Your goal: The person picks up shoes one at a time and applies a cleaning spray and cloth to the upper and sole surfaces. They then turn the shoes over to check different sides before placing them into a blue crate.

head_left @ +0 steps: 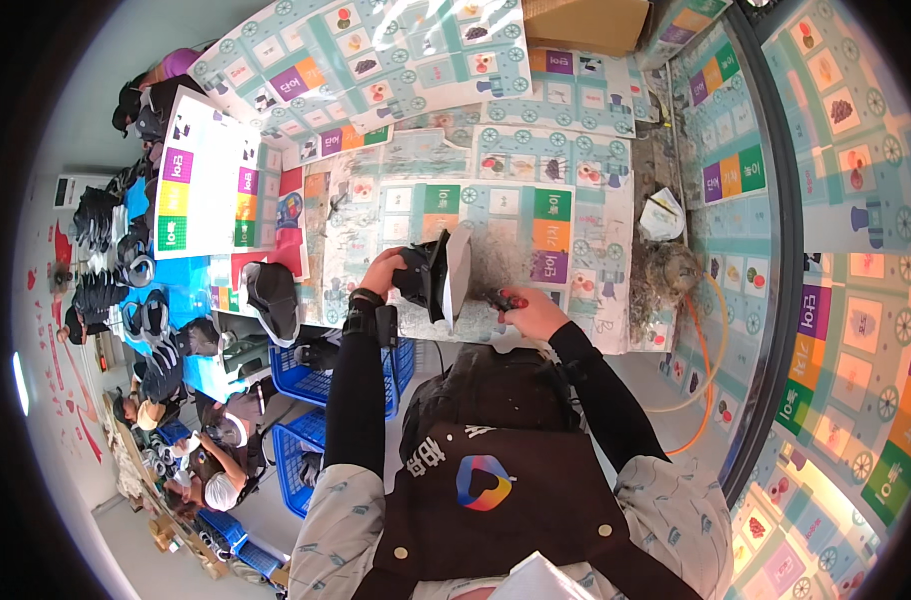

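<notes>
My left hand [384, 270] is closed round a black shoe [422, 282] above the work table. The shoe is tilted on its side, its whitish sole [458, 275] turned to the right. To the right of the sole, my right hand [538, 314] grips a small red and black hand tool [504, 300]. The tool's tip points at the sole across a short gap; its exact kind is not clear. A dark, dusty smear [494, 262] marks the printed sheet [506, 225] beneath.
Another dark shoe [272, 300] rests at the table's left edge. Blue baskets [301, 445] stand below. At right are a dusty lump [673, 272], a crumpled white piece [662, 215] and an orange hose [709, 385]. Printed sheets line the booth. People and shoes fill the far left.
</notes>
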### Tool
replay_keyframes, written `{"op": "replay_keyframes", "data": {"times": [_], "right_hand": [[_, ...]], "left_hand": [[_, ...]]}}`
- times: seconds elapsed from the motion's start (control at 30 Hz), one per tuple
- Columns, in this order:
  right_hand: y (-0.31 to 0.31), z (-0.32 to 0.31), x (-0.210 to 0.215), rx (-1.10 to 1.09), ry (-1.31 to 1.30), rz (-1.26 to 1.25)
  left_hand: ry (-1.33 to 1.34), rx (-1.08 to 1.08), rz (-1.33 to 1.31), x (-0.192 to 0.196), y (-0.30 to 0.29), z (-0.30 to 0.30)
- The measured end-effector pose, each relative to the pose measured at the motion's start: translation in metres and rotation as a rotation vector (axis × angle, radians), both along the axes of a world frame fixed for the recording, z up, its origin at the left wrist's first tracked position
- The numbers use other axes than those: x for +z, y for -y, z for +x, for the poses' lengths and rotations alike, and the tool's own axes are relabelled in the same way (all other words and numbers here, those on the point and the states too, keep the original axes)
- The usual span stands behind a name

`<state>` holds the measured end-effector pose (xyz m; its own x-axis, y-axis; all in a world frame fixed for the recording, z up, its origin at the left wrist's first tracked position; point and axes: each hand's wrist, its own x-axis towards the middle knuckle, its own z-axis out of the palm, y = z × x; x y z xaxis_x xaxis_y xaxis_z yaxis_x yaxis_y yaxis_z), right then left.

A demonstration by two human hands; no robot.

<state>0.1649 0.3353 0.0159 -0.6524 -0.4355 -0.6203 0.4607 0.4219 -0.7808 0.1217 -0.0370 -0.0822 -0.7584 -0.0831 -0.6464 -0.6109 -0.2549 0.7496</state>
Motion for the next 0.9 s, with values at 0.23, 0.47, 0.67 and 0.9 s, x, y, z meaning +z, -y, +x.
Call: {"op": "replay_keyframes", "data": {"times": [0.23,0.47,0.67,0.9], "right_hand": [[-0.016,0.013,-0.019,-0.108,-0.325,-0.010],[-0.029,0.028,-0.012,-0.210,-0.302,-0.011],[-0.042,0.016,0.002,-0.163,-0.185,0.003],[0.011,-0.003,-0.011,0.010,-0.547,0.052]], "left_hand": [[-0.474,-0.515,-0.944,-0.050,-0.006,-0.035],[-0.309,-1.141,-1.213,-0.027,0.002,-0.034],[-0.013,-0.241,0.012,-0.007,-0.014,-0.050],[-0.084,-0.545,-0.723,-0.044,0.027,-0.022]]}}
